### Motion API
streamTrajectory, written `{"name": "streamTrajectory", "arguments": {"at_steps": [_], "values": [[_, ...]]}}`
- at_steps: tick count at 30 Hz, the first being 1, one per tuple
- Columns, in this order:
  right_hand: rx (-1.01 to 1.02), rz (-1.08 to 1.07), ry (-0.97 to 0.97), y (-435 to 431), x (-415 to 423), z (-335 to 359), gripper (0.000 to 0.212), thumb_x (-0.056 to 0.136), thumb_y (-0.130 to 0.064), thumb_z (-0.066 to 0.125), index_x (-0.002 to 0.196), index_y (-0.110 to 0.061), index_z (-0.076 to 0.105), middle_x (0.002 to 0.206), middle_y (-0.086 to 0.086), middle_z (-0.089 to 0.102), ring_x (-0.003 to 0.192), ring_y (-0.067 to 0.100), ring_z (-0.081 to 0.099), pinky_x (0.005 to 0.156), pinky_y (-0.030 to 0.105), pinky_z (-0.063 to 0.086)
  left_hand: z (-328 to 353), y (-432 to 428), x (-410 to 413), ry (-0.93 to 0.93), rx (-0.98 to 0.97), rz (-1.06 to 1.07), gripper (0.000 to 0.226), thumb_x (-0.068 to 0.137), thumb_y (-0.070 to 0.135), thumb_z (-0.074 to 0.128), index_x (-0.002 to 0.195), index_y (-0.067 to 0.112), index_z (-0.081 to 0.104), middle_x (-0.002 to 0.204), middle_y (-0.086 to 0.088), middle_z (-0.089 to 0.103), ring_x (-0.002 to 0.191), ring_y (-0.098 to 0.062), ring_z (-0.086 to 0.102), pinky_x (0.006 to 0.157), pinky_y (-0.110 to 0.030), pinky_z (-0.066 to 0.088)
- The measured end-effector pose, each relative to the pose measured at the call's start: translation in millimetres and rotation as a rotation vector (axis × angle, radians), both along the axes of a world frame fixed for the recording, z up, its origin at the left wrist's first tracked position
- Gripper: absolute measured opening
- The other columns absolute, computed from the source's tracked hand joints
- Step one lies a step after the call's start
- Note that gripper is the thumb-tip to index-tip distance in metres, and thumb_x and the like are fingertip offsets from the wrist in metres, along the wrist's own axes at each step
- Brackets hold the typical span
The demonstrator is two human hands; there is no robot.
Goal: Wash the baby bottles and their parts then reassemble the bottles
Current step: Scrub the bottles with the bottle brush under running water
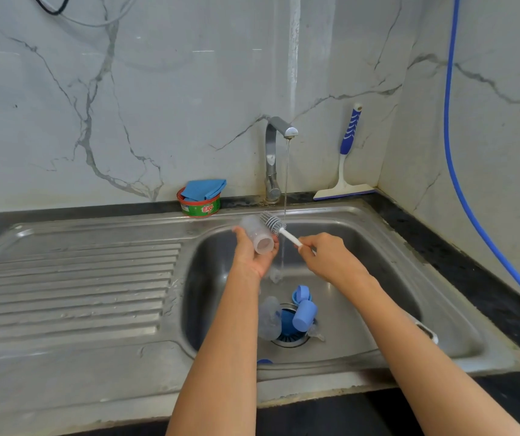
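Gripping bottle (257, 236) in left hand (251, 258); right hand (326, 258) grips brush (273, 222); blue caps (304, 313) crowd drain (290, 342); tap (272, 158) running.

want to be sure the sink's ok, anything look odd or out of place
Nothing spilled or broken. One oddity: two blue caps and a clear bottle lie heaped on the drain strainer, possibly slowing draining while the tap runs. The left hand holds a second bottle, the right hand the brush.

L hand (254, 253) holds bottle (257, 235), R hand (326, 258) holds brush (274, 223), tap (276, 152) running
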State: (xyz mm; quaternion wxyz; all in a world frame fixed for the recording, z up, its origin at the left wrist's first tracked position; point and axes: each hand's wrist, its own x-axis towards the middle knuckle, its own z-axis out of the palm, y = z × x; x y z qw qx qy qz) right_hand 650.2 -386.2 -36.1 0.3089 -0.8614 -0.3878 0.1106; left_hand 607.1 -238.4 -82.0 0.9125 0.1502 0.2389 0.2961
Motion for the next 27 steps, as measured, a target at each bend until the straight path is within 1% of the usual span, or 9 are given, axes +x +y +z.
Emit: {"name": "streamTrajectory", "arguments": {"at_steps": [3, 5, 6, 8, 10, 16, 21, 24, 27], "values": [[-0.039, 0.039, 0.002, -2.2, -2.6, 4.9, 0.027, 0.099, -0.017, 0.043, 0.112, -0.009, 0.065, 0.083, 0.011, 0.059, 0.065, 0.017, 0.046, 0.057, 0.026, 0.040, 0.1, 5.7, -0.3, 0.015, 0.048, 0.086, 0.057, 0.094, 0.059, 0.039, 0.119, 0.007, 0.041, 0.098, -0.017, 0.056, 0.087, -0.025, 0.056, 0.084, -0.035, 0.051], [-0.074, 0.059, 0.000, -3.6, -3.7, 8.3, 0.027, 0.099, -0.018, 0.045, 0.114, -0.010, 0.066, 0.094, 0.016, 0.065, 0.068, 0.019, 0.047, 0.060, 0.026, 0.042, -3.9, 11.3, 0.5, 0.045, 0.053, 0.144, 0.058, 0.092, 0.055, 0.048, 0.125, 0.008, 0.039, 0.104, -0.017, 0.059, 0.093, -0.026, 0.059, 0.099, -0.037, 0.048], [-0.082, 0.061, -0.004, -4.0, -4.3, 9.2, 0.027, 0.099, -0.018, 0.045, 0.115, -0.012, 0.066, 0.098, 0.017, 0.066, 0.069, 0.019, 0.048, 0.062, 0.028, 0.043, -4.0, 12.2, 0.3, 0.065, 0.046, 0.175, 0.062, 0.090, 0.053, 0.053, 0.130, 0.007, 0.037, 0.109, -0.017, 0.059, 0.097, -0.026, 0.059, 0.101, -0.037, 0.047], [-0.082, 0.055, -0.019, -2.7, -6.0, 9.1, 0.027, 0.099, -0.018, 0.044, 0.115, -0.014, 0.066, 0.098, 0.016, 0.066, 0.068, 0.019, 0.049, 0.064, 0.030, 0.045, -6.1, 15.1, 1.7, 0.108, 0.066, 0.231, 0.073, 0.087, 0.050, 0.060, 0.139, 0.007, 0.033, 0.126, -0.016, 0.056, 0.110, -0.026, 0.058, 0.099, -0.036, 0.047], [-0.100, 0.048, -0.046, -0.7, -8.3, 7.7, 0.028, 0.099, -0.018, 0.043, 0.114, -0.016, 0.066, 0.094, 0.014, 0.065, 0.067, 0.020, 0.050, 0.064, 0.032, 0.046, -7.0, 15.5, 2.8, 0.148, 0.108, 0.270, 0.072, 0.087, 0.046, 0.061, 0.144, 0.014, 0.031, 0.134, -0.012, 0.052, 0.119, -0.026, 0.053, 0.100, -0.037, 0.044], [-0.115, 0.042, -0.024, 3.2, -9.4, 2.2, 0.027, 0.098, -0.019, 0.043, 0.111, -0.016, 0.066, 0.083, 0.009, 0.062, 0.064, 0.018, 0.049, 0.060, 0.029, 0.045, -4.7, 10.3, 2.3, 0.119, 0.127, 0.372, 0.065, 0.091, 0.029, 0.062, 0.145, 0.019, 0.027, 0.131, -0.011, 0.050, 0.109, -0.023, 0.053, 0.100, -0.040, 0.045], [-0.068, -0.055, 0.004, 6.4, -6.5, -2.9, 0.026, 0.098, -0.019, 0.041, 0.101, -0.012, 0.066, 0.069, 0.002, 0.052, 0.056, 0.015, 0.045, 0.053, 0.025, 0.040, -2.0, 4.6, 4.1, 0.117, 0.300, 0.314, 0.057, 0.089, 0.012, 0.065, 0.134, 0.022, 0.031, 0.126, -0.009, 0.051, 0.116, -0.024, 0.052, 0.105, -0.047, 0.042], [-0.042, -0.068, 0.027, 4.7, -2.8, -2.9, 0.027, 0.099, -0.019, 0.041, 0.102, -0.011, 0.066, 0.069, 0.001, 0.051, 0.057, 0.015, 0.045, 0.054, 0.026, 0.041, 0.2, -0.3, 5.9, 0.119, 0.377, 0.294, 0.065, 0.089, 0.006, 0.063, 0.139, 0.020, 0.024, 0.125, -0.008, 0.047, 0.115, -0.022, 0.049, 0.106, -0.044, 0.041], [-0.062, -0.027, 0.031, 6.3, -7.3, -1.9, 0.024, 0.099, -0.018, 0.041, 0.101, -0.014, 0.065, 0.068, 0.001, 0.050, 0.056, 0.014, 0.044, 0.053, 0.025, 0.039, -0.2, 7.0, 4.1, 0.076, 0.310, 0.363, 0.067, 0.090, 0.004, 0.061, 0.140, 0.020, 0.020, 0.132, -0.012, 0.045, 0.118, -0.024, 0.050, 0.104, -0.043, 0.043]]}}
